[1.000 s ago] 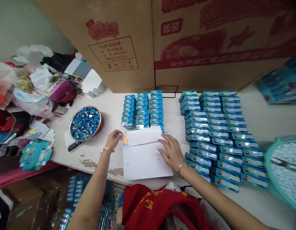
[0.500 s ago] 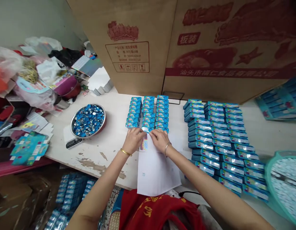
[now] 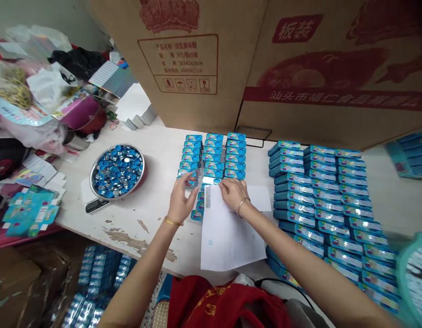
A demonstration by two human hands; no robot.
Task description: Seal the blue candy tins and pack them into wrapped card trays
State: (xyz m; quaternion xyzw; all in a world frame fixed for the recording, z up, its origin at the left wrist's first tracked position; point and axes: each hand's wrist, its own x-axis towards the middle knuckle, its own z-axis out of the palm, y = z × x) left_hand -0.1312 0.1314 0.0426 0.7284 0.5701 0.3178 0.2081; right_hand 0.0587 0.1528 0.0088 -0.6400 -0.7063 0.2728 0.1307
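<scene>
Turquoise tins [image 3: 214, 155] are gleaming in rows beside a white paper sheet [image 3: 227, 232], while red lettering is running across brown cartons [image 3: 330, 68] and yellow characters are marking a red cloth [image 3: 224, 305].

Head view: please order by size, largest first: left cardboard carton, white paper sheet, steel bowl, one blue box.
1. left cardboard carton
2. white paper sheet and steel bowl: the sheet looks larger, but it lies nearer the camera, so unsure
3. blue box

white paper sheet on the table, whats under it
Small blue boxes poke out along the left edge of the white paper sheet; whatever lies beneath the rest of the sheet is covered and cannot be seen.
</scene>
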